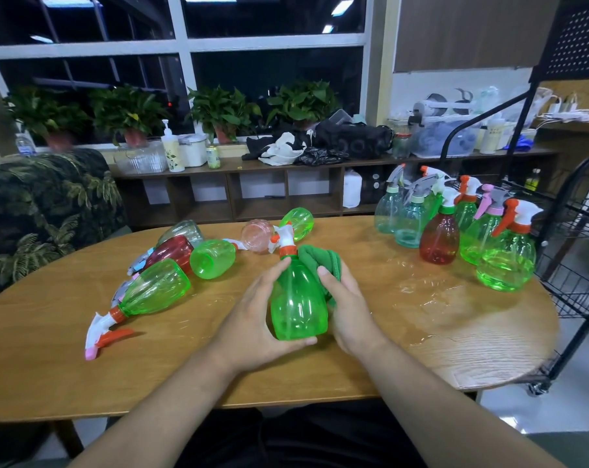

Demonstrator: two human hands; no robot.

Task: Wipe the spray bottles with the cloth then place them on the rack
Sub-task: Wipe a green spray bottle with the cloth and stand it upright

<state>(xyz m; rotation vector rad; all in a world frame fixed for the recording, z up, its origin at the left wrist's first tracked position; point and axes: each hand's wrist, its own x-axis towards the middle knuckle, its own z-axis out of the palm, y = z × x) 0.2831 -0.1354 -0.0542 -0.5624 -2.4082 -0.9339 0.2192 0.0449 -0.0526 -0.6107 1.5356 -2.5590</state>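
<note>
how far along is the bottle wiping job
Partway. The upright bottles stand on the table beside the rack, perhaps wiped; none visibly on it. The left hand grips a green bottle, the right hand holds the cloth against it. Several lying bottles at left remain.

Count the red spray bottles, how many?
2. One dark red plastic spray bottle stands in the upright group on the right; a second red bottle lies in the left pile. Others may be hidden.
</note>
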